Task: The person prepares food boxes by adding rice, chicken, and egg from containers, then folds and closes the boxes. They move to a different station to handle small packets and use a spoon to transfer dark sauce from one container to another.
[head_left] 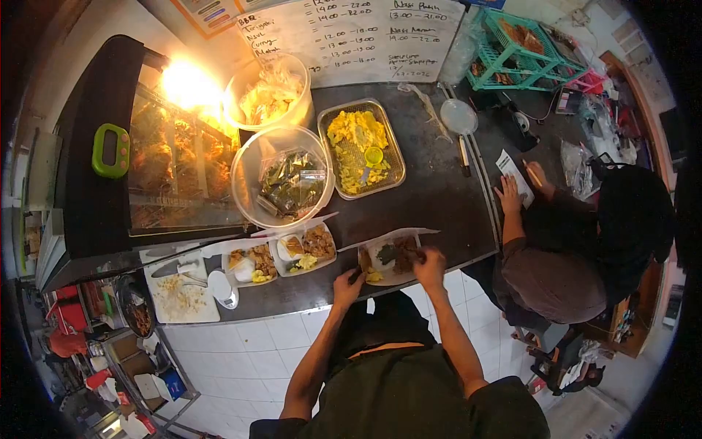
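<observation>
My left hand point(348, 287) is at the lower left edge of an open food box point(397, 276), its fingers curled in. At the box's right side my right hand point(430, 268) has its fingers pressed together. The box holds white rice with something dark green on it, brown pieces and a bit of yellow. Whether either hand pinches the box or some small item cannot be made out. Two more open boxes, a middle one point(306, 263) and a left one point(243, 280), stand to the left with rice, brown pieces and yellow food.
Behind the boxes stand a tub of packets point(260, 196), another tub point(308, 96) and a tray of yellow food point(399, 165). A cutting board point(170, 311) with a knife lies left. At right a co-worker point(556, 271) writes on paper point(514, 174).
</observation>
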`<state>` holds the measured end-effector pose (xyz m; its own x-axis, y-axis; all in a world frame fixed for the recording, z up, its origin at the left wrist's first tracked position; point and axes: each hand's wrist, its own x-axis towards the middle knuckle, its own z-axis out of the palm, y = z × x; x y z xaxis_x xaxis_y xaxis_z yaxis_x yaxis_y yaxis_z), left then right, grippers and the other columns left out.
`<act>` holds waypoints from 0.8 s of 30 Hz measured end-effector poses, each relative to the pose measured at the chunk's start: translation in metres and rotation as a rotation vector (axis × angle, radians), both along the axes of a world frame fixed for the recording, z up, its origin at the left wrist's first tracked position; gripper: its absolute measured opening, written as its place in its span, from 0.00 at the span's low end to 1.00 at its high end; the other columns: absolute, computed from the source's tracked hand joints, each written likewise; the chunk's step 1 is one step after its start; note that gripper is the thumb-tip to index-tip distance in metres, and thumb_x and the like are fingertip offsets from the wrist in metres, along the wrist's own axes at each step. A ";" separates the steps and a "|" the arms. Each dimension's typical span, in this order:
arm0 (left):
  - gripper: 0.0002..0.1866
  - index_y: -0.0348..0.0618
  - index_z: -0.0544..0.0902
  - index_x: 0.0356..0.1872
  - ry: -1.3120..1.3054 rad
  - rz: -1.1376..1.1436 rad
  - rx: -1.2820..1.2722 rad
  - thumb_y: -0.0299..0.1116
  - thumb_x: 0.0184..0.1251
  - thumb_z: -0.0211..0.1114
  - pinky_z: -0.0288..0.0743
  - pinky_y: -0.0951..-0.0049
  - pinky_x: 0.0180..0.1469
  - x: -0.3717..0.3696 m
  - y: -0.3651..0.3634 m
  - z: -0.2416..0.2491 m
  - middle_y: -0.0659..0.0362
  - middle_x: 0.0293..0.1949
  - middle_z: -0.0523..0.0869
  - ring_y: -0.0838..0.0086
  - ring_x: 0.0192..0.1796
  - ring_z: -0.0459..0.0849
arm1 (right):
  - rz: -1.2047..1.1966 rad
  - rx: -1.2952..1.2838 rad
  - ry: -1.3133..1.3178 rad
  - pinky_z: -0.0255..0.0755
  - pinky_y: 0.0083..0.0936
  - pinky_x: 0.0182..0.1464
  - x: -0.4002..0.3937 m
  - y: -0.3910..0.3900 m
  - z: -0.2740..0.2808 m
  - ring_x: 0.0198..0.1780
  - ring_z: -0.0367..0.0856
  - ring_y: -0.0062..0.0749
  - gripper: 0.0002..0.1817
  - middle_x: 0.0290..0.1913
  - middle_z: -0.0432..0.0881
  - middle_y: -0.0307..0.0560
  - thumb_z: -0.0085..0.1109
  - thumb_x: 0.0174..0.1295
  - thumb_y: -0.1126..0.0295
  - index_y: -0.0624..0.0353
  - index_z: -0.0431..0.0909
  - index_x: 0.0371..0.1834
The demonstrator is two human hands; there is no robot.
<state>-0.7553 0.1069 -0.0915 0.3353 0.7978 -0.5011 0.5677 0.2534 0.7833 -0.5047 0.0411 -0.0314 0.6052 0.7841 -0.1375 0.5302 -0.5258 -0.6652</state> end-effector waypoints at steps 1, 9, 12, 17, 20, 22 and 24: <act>0.25 0.34 0.85 0.53 -0.008 -0.008 0.026 0.45 0.64 0.70 0.81 0.69 0.40 -0.003 -0.001 -0.009 0.47 0.35 0.90 0.69 0.36 0.89 | 0.053 0.077 0.033 0.78 0.43 0.48 -0.014 0.014 0.007 0.42 0.85 0.56 0.15 0.38 0.86 0.59 0.72 0.49 0.70 0.65 0.85 0.40; 0.19 0.33 0.86 0.50 -0.137 -0.001 -0.165 0.40 0.68 0.69 0.80 0.73 0.39 -0.010 0.004 -0.010 0.53 0.36 0.90 0.76 0.35 0.87 | 0.189 0.079 -0.117 0.75 0.45 0.47 -0.050 0.040 -0.009 0.43 0.84 0.55 0.12 0.32 0.84 0.56 0.69 0.50 0.72 0.63 0.81 0.38; 0.20 0.32 0.85 0.52 -0.237 0.079 -0.150 0.39 0.68 0.69 0.81 0.73 0.38 -0.008 0.000 -0.020 0.53 0.35 0.90 0.76 0.36 0.88 | 0.130 0.074 -0.094 0.76 0.45 0.41 -0.057 0.030 -0.013 0.38 0.85 0.55 0.10 0.34 0.85 0.58 0.68 0.51 0.73 0.63 0.83 0.37; 0.25 0.36 0.86 0.54 -0.206 0.094 0.001 0.46 0.64 0.70 0.82 0.69 0.41 -0.006 -0.009 -0.047 0.49 0.36 0.91 0.70 0.35 0.90 | 0.216 -0.002 -0.119 0.78 0.40 0.39 -0.047 -0.008 -0.023 0.34 0.87 0.52 0.12 0.30 0.86 0.58 0.68 0.46 0.75 0.63 0.85 0.37; 0.26 0.35 0.84 0.55 -0.153 0.084 0.014 0.44 0.61 0.72 0.81 0.66 0.49 -0.005 -0.007 -0.018 0.45 0.44 0.90 0.64 0.46 0.90 | 0.218 0.016 -0.130 0.80 0.39 0.43 -0.061 -0.010 -0.047 0.37 0.87 0.53 0.15 0.35 0.87 0.59 0.66 0.43 0.76 0.63 0.86 0.37; 0.27 0.32 0.84 0.56 -0.137 0.065 0.059 0.42 0.62 0.73 0.80 0.68 0.49 -0.007 -0.005 -0.019 0.48 0.43 0.90 0.68 0.45 0.88 | 0.195 0.010 -0.116 0.80 0.37 0.44 -0.060 -0.012 -0.041 0.38 0.87 0.53 0.16 0.36 0.87 0.59 0.65 0.42 0.75 0.63 0.86 0.38; 0.28 0.33 0.80 0.60 -0.190 0.167 0.020 0.35 0.61 0.74 0.80 0.66 0.51 -0.011 -0.004 -0.021 0.47 0.47 0.89 0.66 0.46 0.88 | 0.149 -0.004 0.045 0.81 0.36 0.46 -0.034 -0.014 -0.019 0.38 0.88 0.48 0.18 0.37 0.88 0.56 0.70 0.42 0.73 0.61 0.85 0.40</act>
<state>-0.7659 0.1032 -0.1123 0.2846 0.8590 -0.4256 0.3617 0.3149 0.8775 -0.5392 0.0267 -0.0501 0.4755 0.8641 -0.1648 0.5721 -0.4461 -0.6882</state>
